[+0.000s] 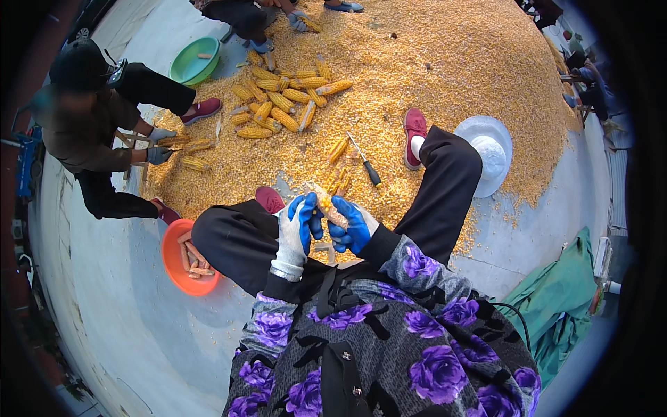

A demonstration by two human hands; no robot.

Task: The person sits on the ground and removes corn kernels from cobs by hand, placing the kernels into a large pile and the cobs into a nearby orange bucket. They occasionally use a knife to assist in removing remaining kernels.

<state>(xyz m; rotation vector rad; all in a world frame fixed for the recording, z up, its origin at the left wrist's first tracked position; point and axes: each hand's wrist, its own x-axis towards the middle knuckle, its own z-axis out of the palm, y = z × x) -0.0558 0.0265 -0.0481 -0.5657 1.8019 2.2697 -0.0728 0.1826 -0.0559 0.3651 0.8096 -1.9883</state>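
Note:
A mostly stripped corn cob [336, 214] with a few yellow kernels left on it is held between my hands in front of my lap. My right hand [356, 226], in a white glove with blue coating, grips its lower end. Curled against the cob's other side is my left hand [297, 226], gloved alike, with its fingertips partly hidden. Just beyond lie partly stripped corn cobs [340, 181] and a screwdriver [372, 172] with a dark handle. Loose kernels [389, 194] spread beneath and around them.
Whole corn ears [281, 97] are piled ahead, on a large kernel heap [445, 62]. An orange basin [182, 278] with bare cobs stands left; a green basin [182, 61] is farther off. A pale hat [499, 156] and green cloth [556, 292] lie right. Co-workers [104, 139] sit nearby.

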